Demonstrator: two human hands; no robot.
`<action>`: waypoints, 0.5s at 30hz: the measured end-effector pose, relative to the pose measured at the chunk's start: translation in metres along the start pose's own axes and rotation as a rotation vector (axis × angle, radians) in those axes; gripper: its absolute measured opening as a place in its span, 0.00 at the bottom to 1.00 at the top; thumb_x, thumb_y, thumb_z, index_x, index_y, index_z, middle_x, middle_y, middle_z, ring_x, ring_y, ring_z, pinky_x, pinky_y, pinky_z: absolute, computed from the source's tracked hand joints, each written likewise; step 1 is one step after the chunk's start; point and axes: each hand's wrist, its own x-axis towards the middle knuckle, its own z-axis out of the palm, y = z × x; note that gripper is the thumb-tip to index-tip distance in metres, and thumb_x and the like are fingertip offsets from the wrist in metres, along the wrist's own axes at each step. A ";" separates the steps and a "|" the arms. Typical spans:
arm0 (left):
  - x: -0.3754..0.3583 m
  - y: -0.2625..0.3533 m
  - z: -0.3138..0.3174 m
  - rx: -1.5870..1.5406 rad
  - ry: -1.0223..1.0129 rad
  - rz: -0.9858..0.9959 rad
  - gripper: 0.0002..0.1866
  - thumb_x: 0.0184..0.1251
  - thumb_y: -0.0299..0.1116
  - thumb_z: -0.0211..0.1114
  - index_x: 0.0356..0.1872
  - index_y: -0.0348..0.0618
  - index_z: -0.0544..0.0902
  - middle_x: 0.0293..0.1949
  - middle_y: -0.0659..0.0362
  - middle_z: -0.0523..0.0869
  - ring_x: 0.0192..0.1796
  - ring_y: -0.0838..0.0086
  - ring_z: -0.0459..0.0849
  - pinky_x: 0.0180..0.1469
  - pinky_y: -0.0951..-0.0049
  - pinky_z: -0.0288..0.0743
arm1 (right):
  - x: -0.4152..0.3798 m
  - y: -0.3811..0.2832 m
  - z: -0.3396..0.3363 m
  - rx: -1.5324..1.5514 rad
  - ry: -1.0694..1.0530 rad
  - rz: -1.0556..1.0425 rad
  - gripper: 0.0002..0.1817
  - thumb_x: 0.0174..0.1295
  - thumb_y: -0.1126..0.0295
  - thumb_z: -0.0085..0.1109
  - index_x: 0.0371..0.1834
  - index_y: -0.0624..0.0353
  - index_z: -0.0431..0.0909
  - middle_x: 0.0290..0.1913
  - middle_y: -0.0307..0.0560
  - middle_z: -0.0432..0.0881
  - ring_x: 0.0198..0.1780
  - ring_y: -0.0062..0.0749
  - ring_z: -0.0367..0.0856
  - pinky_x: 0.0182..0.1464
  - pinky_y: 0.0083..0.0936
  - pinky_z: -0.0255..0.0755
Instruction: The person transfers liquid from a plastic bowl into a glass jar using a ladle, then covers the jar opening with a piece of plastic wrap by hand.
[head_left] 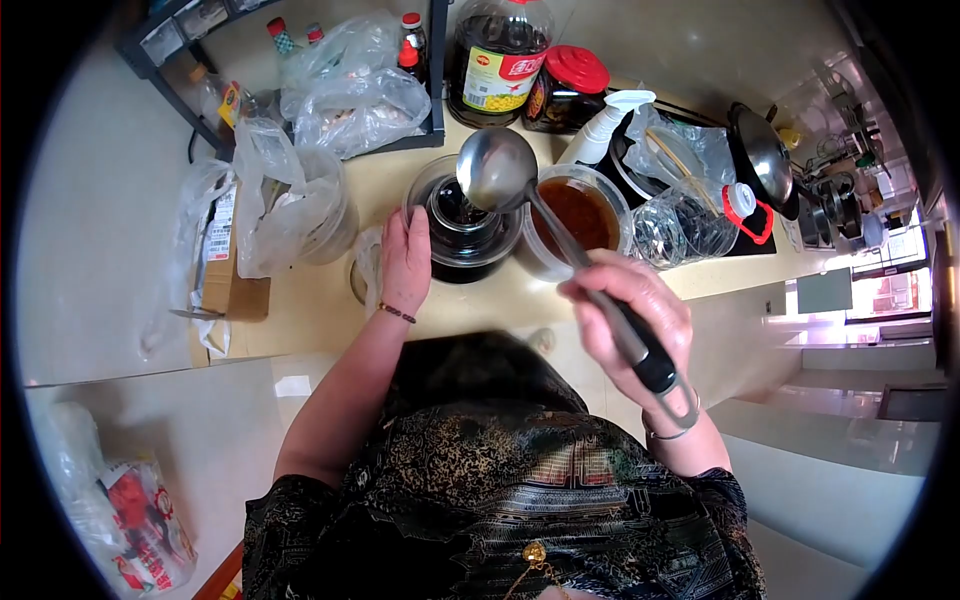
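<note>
A metal ladle (pixel 497 168) with a black grip is held by my right hand (pixel 640 325), its bowl over a glass jar (pixel 462 262) of dark liquid. Something thin and pale shows between the ladle's edge and the jar mouth, too small to make out. Against the jar's left side rests my left hand (pixel 405 262), fingers stretched along the glass. Just right of the jar stands a clear plastic tub (pixel 532 250) holding reddish-brown liquid (pixel 580 215).
Behind the jar are a large bottle (pixel 500 80) and a red-lidded jar (pixel 577 68). A spray bottle (pixel 605 130), an empty plastic bottle (pixel 690 225) and a wok (pixel 762 155) stand right. Plastic bags (pixel 270 200) and a cardboard box (pixel 238 285) are left on the counter (pixel 450 318).
</note>
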 end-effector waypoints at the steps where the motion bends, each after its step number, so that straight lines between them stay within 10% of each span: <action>1: 0.000 0.000 0.000 0.007 -0.008 0.011 0.23 0.73 0.48 0.45 0.50 0.36 0.74 0.49 0.46 0.77 0.55 0.54 0.71 0.60 0.62 0.61 | -0.001 0.001 0.001 -0.034 -0.016 -0.055 0.12 0.48 0.76 0.69 0.37 0.62 0.80 0.39 0.53 0.80 0.36 0.38 0.83 0.37 0.27 0.79; 11: 0.000 0.001 0.000 0.006 -0.016 0.019 0.24 0.73 0.48 0.45 0.51 0.36 0.74 0.51 0.46 0.76 0.56 0.52 0.71 0.61 0.61 0.61 | -0.014 -0.001 0.009 -0.088 -0.111 -0.201 0.14 0.46 0.74 0.71 0.37 0.59 0.80 0.43 0.55 0.78 0.35 0.39 0.83 0.33 0.28 0.80; 15: 0.001 -0.002 0.000 -0.002 -0.012 -0.002 0.24 0.73 0.49 0.45 0.51 0.35 0.73 0.51 0.45 0.76 0.56 0.52 0.71 0.61 0.62 0.61 | -0.033 0.010 0.008 0.514 0.230 0.354 0.11 0.61 0.76 0.57 0.47 0.63 0.75 0.44 0.53 0.81 0.39 0.37 0.84 0.45 0.30 0.78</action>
